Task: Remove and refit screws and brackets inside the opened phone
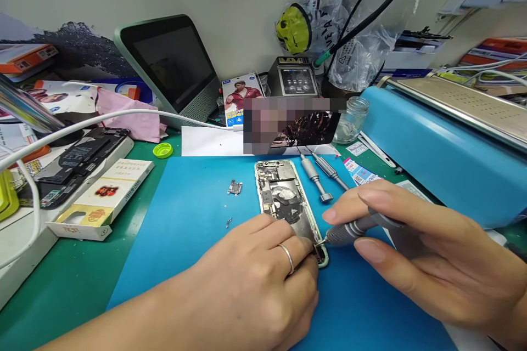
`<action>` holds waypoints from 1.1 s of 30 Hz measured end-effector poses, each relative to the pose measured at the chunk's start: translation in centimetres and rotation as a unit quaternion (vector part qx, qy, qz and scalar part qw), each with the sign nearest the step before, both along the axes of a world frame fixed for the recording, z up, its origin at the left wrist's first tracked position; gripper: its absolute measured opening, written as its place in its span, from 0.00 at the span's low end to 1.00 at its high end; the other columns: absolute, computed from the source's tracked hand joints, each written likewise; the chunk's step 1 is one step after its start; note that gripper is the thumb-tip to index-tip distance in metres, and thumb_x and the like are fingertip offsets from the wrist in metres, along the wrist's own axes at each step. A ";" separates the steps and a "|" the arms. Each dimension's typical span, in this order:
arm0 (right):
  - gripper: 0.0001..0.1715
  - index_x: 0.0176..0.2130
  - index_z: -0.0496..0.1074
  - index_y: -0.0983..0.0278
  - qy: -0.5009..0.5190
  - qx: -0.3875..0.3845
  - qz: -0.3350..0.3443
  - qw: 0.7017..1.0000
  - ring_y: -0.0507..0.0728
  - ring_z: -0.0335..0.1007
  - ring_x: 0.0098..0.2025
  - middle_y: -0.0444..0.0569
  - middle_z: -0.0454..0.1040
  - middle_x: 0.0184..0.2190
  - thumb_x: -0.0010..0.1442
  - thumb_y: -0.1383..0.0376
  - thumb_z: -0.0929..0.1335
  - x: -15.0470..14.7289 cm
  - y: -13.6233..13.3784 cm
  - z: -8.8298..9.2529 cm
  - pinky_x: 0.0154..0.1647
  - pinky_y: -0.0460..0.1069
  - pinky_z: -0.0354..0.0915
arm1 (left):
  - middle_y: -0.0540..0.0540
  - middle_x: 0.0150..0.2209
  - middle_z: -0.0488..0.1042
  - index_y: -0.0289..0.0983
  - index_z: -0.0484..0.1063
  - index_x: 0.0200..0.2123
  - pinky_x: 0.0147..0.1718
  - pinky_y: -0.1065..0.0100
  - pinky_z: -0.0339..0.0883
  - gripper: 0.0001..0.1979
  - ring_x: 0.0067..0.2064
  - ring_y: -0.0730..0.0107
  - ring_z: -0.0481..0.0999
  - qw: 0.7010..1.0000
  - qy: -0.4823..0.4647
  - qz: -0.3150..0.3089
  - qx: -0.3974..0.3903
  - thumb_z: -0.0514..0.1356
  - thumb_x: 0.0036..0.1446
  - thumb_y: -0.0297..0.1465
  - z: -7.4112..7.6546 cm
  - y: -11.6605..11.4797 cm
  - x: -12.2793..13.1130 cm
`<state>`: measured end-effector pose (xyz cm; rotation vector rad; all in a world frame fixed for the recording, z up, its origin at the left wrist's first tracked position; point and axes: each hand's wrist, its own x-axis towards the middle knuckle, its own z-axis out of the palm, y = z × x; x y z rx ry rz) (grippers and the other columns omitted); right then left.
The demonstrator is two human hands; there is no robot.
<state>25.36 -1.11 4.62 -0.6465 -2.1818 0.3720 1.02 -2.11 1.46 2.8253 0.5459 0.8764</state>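
Note:
An opened smartphone (304, 214), its inside parts exposed, lies on a blue mat (173, 252). My left hand (259, 274), with a ring on one finger, is closed over the phone's lower left side and hides part of it. In my right hand (436, 247) is a grey precision screwdriver (348, 232), held nearly level between thumb and fingers. Its tip is at the phone's lower right edge, close to my left fingertips; whether it sits in a screw I cannot tell. A small metal part (235, 187) and tiny screws (229, 222) lie left of the phone.
Two more screwdrivers (315, 178) lie beyond the phone, before a propped-up phone (308, 130) with a white cable (123, 114). A glass jar (356, 115) and a blue machine (436, 159) stand right. Leftward are a small carton (111, 197) and a tilted screen device (173, 66).

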 end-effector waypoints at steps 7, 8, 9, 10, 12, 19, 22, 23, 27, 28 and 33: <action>0.44 0.69 0.69 0.56 0.010 -0.009 -0.001 1.000 0.55 0.83 0.45 0.48 0.85 0.44 0.59 0.81 0.70 -0.3 -0.1 -0.1 0.49 0.49 0.81 | 0.42 0.35 0.80 0.31 0.80 0.38 0.36 0.58 0.75 0.13 0.42 0.59 0.81 1.000 0.004 -0.005 -0.013 0.56 0.71 0.27 0.0 0.0 0.0; 0.44 0.69 0.68 0.56 0.012 -0.010 0.001 1.000 0.55 0.82 0.45 0.47 0.84 0.43 0.59 0.82 0.70 -0.3 -0.1 -0.2 0.51 0.48 0.80 | 0.42 0.35 0.80 0.31 0.80 0.38 0.36 0.58 0.75 0.12 0.41 0.59 0.81 1.000 0.003 -0.005 -0.015 0.57 0.71 0.27 0.0 0.0 0.0; 0.44 0.69 0.68 0.56 0.015 -0.011 0.003 1.000 0.54 0.82 0.45 0.47 0.84 0.43 0.59 0.82 0.69 -0.3 0.0 -0.3 0.52 0.48 0.79 | 0.42 0.35 0.80 0.31 0.80 0.37 0.36 0.58 0.75 0.12 0.41 0.59 0.81 1.000 0.002 -0.005 -0.016 0.57 0.71 0.27 0.0 0.0 0.0; 0.44 0.69 0.68 0.56 0.017 -0.013 0.005 1.000 0.54 0.82 0.45 0.47 0.84 0.43 0.60 0.82 0.69 -0.2 0.0 -0.4 0.52 0.48 0.79 | 0.42 0.35 0.80 0.32 0.79 0.36 0.36 0.58 0.75 0.12 0.41 0.59 0.81 1.000 0.000 -0.006 -0.016 0.57 0.71 0.27 -0.1 0.0 0.0; 0.43 0.69 0.67 0.55 0.019 -0.020 -0.001 1.000 0.55 0.82 0.45 0.47 0.84 0.44 0.61 0.81 0.69 -0.2 0.0 -0.6 0.52 0.50 0.80 | 0.43 0.35 0.80 0.32 0.79 0.36 0.37 0.58 0.75 0.12 0.41 0.60 0.81 1.000 -0.002 -0.007 -0.012 0.57 0.70 0.26 -0.2 0.0 0.1; 0.45 0.72 0.63 0.52 0.014 -0.034 -0.014 0.999 0.55 0.81 0.47 0.45 0.83 0.49 0.62 0.79 0.70 0.1 -0.5 -1.2 0.52 0.49 0.79 | 0.43 0.35 0.80 0.32 0.78 0.34 0.37 0.58 0.76 0.11 0.41 0.59 0.81 1.000 -0.002 -0.008 -0.016 0.58 0.69 0.26 0.1 -0.2 0.1; 0.43 0.71 0.64 0.51 0.012 -0.034 -0.022 0.999 0.56 0.81 0.45 0.46 0.83 0.46 0.63 0.77 0.70 0.1 -0.3 -1.0 0.48 0.51 0.81 | 0.42 0.35 0.80 0.33 0.78 0.34 0.37 0.59 0.76 0.12 0.41 0.60 0.81 1.000 0.000 -0.007 -0.012 0.57 0.70 0.26 0.0 -0.1 0.0; 0.41 0.70 0.65 0.51 0.011 -0.031 -0.017 0.999 0.57 0.81 0.44 0.46 0.84 0.45 0.64 0.76 0.70 0.1 -0.2 -0.9 0.46 0.52 0.81 | 0.41 0.36 0.80 0.33 0.78 0.34 0.38 0.60 0.76 0.12 0.41 0.61 0.81 1.000 0.002 -0.005 -0.010 0.57 0.70 0.26 0.0 -0.1 0.0; 0.40 0.68 0.69 0.54 0.002 -0.018 0.015 1.000 0.57 0.80 0.41 0.48 0.83 0.42 0.61 0.76 0.72 0.0 0.3 -0.6 0.44 0.52 0.81 | 0.40 0.40 0.82 0.34 0.78 0.36 0.42 0.60 0.77 0.12 0.42 0.62 0.80 1.000 0.008 0.000 -0.005 0.57 0.71 0.27 -0.2 -0.1 -0.1; 0.40 0.68 0.69 0.54 -0.001 -0.018 0.014 1.000 0.57 0.80 0.41 0.48 0.83 0.43 0.61 0.76 0.72 0.0 0.3 -0.5 0.44 0.52 0.81 | 0.40 0.40 0.82 0.34 0.78 0.36 0.42 0.60 0.77 0.11 0.42 0.62 0.80 1.000 0.011 0.001 -0.005 0.57 0.71 0.27 -0.2 -0.2 -0.1; 0.40 0.68 0.68 0.52 -0.010 -0.010 0.005 1.000 0.57 0.79 0.41 0.48 0.84 0.45 0.62 0.76 0.72 0.0 0.1 -0.5 0.43 0.53 0.80 | 0.39 0.41 0.82 0.35 0.78 0.35 0.41 0.60 0.76 0.12 0.43 0.61 0.80 1.000 0.010 0.002 -0.002 0.57 0.70 0.27 -0.3 -0.2 -0.1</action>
